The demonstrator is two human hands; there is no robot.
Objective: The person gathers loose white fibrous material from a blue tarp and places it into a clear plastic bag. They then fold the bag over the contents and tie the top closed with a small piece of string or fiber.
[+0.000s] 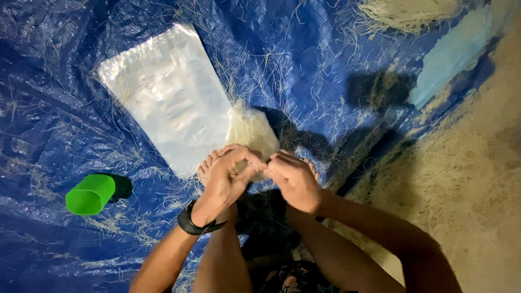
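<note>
Both hands meet at the mouth of a small filled plastic bag (251, 133) holding pale straw-like fibre. It sits upright on the blue tarp (54, 108), just in front of the person's bare toes (209, 163). Left hand (225, 179) has its fingers pinched together on the bag's neck; a black wristband (191, 222) is on that wrist. Right hand (293, 182) is also closed, fingertips pinching the same gathered plastic, touching the left hand. Whether a tie or knot is already there cannot be told, as the fingers hide it.

Progress, as a judgement: filling looks done since the bag bulges, and closing is in hand but not finished.

A stack of flat empty clear bags (168, 97) lies just behind the filled one, touching it. A green plastic cup (90, 193) lies on its side, well apart to the left. A loose fibre pile (461, 179) spreads at right, and stray strands litter the tarp.
</note>
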